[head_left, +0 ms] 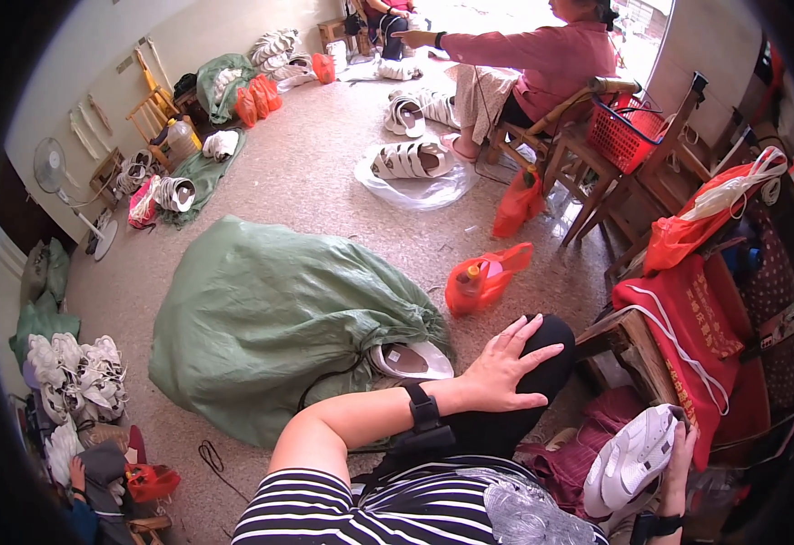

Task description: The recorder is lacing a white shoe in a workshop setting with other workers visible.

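My left hand (511, 368) lies over my bent knee in dark trousers, fingers spread and holding nothing. At the lower right, my right hand (681, 454) grips white shoes (631, 457) by one side; they look like two pressed together, but I cannot tell for sure. Maroon cloth (588, 422) lies just left of these shoes. Beyond my left forearm rests a big stuffed green sack (270, 309). Another white shoe (412, 360) pokes out of the sack's gathered mouth, close to my left wrist.
An orange plastic bag (483, 280) with a bottle stands past my knee. A red bag (688, 336) hangs over wooden furniture at right. A person in pink (542, 68) sits pointing left, near a red basket (624, 132). White shoes (74, 377) are heaped at left, beside another person's hand.
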Available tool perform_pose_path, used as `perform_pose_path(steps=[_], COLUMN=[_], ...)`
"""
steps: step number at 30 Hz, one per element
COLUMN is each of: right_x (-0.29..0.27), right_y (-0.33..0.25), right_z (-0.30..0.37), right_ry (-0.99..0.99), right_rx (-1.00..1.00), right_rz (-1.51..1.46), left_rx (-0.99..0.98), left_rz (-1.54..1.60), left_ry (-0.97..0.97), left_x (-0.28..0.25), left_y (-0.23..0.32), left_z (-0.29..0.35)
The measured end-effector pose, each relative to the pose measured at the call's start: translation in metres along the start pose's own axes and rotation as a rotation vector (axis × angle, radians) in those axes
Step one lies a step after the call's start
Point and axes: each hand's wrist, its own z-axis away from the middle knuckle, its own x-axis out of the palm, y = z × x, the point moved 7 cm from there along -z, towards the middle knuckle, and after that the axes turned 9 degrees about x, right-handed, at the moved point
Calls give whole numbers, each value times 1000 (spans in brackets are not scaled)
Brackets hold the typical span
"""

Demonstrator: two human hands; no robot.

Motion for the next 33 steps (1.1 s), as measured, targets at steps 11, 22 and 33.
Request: perform_pose_path(steps=[11, 22, 33], right_x=[6, 5, 1], right_y=[-8, -5, 4], right_z=[3, 3, -3], right_ry=[18, 4, -16], right_rx=[5, 22, -35], right_rz=[25, 18, 23], left_rx=[2, -9, 16], left_rz=[-4, 1, -13], left_ry=[6, -6, 12], left_x=[1, -1, 0], left_y=[0, -1, 2], left_z=[1, 1, -1])
